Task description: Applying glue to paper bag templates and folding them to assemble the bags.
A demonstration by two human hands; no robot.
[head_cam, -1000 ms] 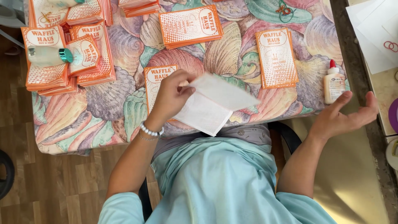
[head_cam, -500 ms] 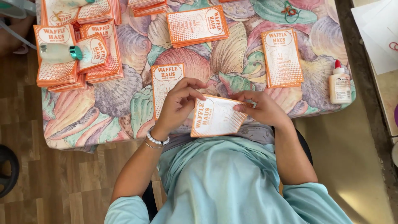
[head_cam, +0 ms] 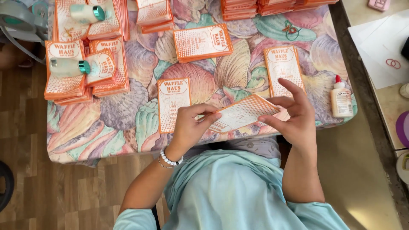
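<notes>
I hold an orange and white paper bag (head_cam: 243,113) flat between both hands above the near edge of the table. My left hand (head_cam: 191,125) pinches its left end with thumb and fingers. On the other end, my right hand (head_cam: 294,115) grips with fingers spread over the top. A single printed bag (head_cam: 172,102) lies on the shell-patterned tablecloth (head_cam: 128,115) just left of my left hand. Another one (head_cam: 281,68) lies just beyond my right hand.
Stacks of the same orange bags (head_cam: 81,68) sit at the far left, with pale bottles with teal caps (head_cam: 68,67) lying on them. More stacks (head_cam: 202,42) lie further back. A white glue bottle (head_cam: 341,99) stands at the table's right edge. White sheets (head_cam: 379,47) lie on a side counter.
My right hand came in from the far right and took hold of the bag. The bag was turned from its blank white side to its printed side and is now held flatter and lower.
</notes>
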